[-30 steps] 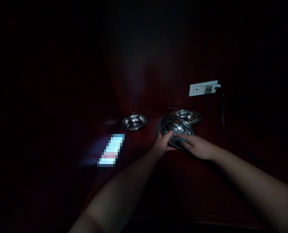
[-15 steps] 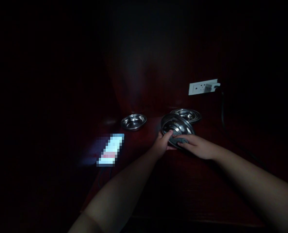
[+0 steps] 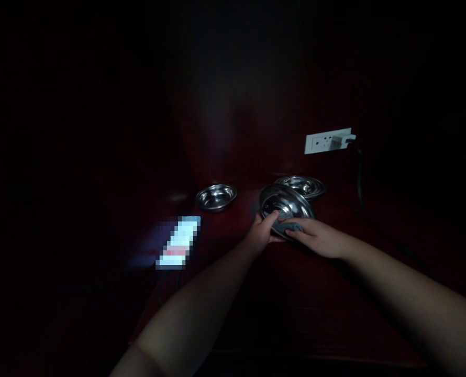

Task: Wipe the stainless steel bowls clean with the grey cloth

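The scene is very dark. My left hand [image 3: 262, 233] grips the near rim of a shiny steel plate [image 3: 291, 201], holding it tilted towards me, thumb on its inner face. My right hand [image 3: 317, 236] presses a small grey pad or cloth [image 3: 288, 226] against the plate's lower inside, fingers closed on it. Just behind this plate a second steel dish [image 3: 300, 186] lies flat on the dark reddish wooden table [image 3: 296, 293]. A third steel bowl [image 3: 216, 196] sits further left.
A lit phone screen [image 3: 178, 242] lies on the table at the left. On the wall behind, a white socket strip [image 3: 327, 140] has a plug in it, with a dark cable [image 3: 359, 178] hanging down at the right.
My right hand with the grey pad has shifted slightly over the plate's inner face. The plate and my left hand have barely moved.
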`<state>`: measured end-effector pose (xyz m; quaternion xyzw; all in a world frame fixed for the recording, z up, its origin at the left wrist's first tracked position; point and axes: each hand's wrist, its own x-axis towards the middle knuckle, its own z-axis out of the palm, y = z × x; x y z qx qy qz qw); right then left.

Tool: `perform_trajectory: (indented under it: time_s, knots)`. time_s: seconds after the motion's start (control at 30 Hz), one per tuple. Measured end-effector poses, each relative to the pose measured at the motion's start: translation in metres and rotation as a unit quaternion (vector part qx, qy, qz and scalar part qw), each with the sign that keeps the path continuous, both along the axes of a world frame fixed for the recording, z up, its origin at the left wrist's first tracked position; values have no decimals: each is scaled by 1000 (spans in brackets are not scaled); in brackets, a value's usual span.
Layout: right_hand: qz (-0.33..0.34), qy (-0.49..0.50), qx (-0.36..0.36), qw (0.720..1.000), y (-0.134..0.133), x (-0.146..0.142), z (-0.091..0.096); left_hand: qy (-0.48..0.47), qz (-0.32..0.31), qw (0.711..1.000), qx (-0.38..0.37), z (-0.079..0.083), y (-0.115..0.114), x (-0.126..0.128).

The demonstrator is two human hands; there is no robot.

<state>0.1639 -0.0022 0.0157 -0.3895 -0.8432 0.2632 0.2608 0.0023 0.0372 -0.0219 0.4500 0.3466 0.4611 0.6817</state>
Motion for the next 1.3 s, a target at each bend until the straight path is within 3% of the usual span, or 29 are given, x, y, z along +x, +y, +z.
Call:
perform_trajectory:
  time_s: [0.87,1.13,1.3]
  knots:
    - [-44,-48,29,997,-1,-4,1,7,-9,1000,13,5,-3,0]
    - [-147,-107,33,983,5,0,-7,14,-4,1000,14,5,-4,0]
    - [-171,-144,24,974,7,-1,-7,19,1,1000,16,5,-5,0]
